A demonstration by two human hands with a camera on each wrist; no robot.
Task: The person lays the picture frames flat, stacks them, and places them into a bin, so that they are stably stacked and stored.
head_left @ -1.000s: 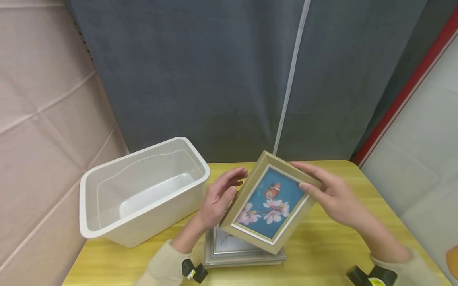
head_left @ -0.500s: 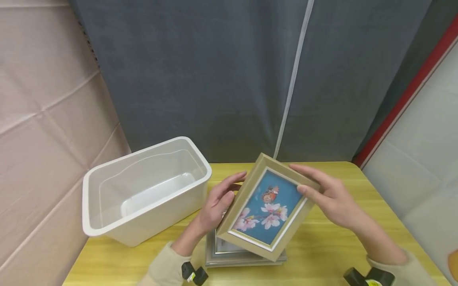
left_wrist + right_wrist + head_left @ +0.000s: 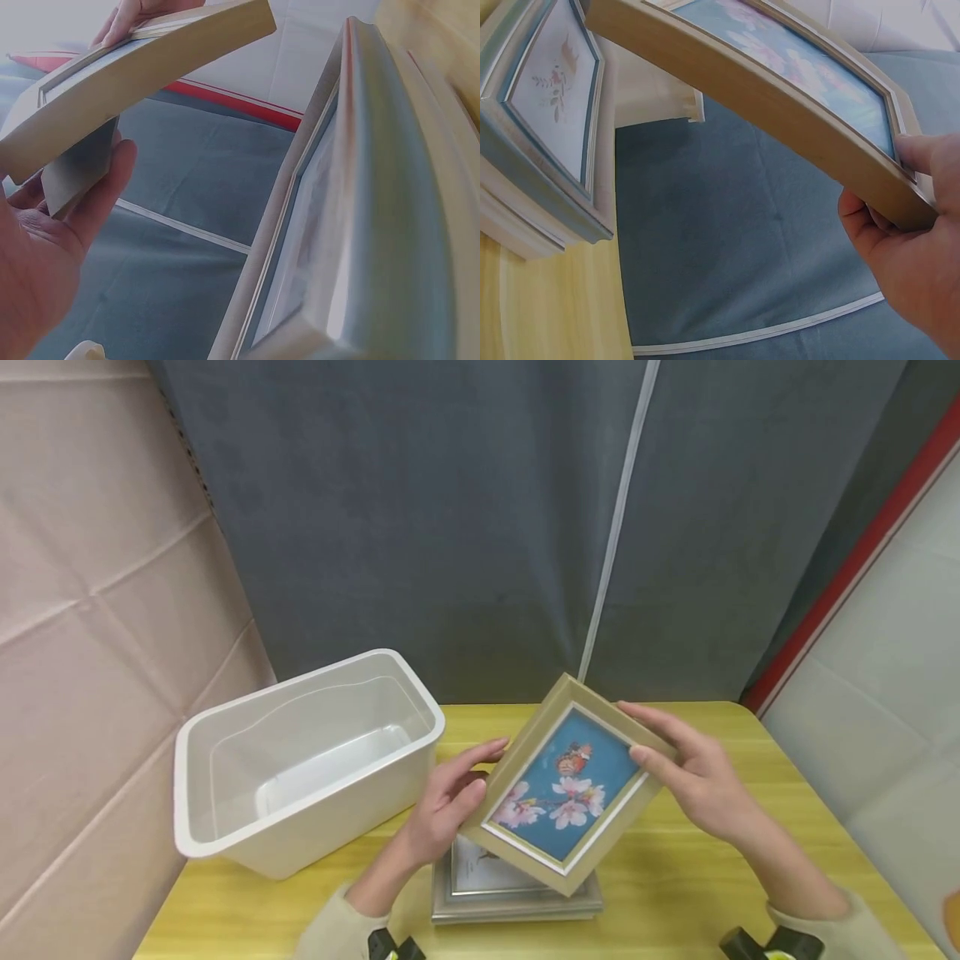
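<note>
A gold-edged picture frame (image 3: 517,760) with a butterfly and pink blossoms on blue is held up at a tilt. My right hand (image 3: 701,781) grips its right corner, thumb on the front and fingers behind. At the left edge is my left hand (image 3: 446,806). In the left wrist view, its curled fingers lie about the frame's dark back stand (image 3: 79,169); part of this contact is hidden. Below, silvery picture frames (image 3: 517,906) lie stacked on the table, the top one partly covered by the raised frame in the head view.
A white plastic bin (image 3: 360,777) stands to the left on the yellow wooden table (image 3: 675,893), with nothing seen inside. Behind the table hangs a dark grey curtain (image 3: 420,543). Pale cloth walls (image 3: 97,677) close off both sides.
The raised frame dips slightly, then rises again and shifts a little right. My left hand has moved slightly left and down beside it. The right hand keeps its grip.
</note>
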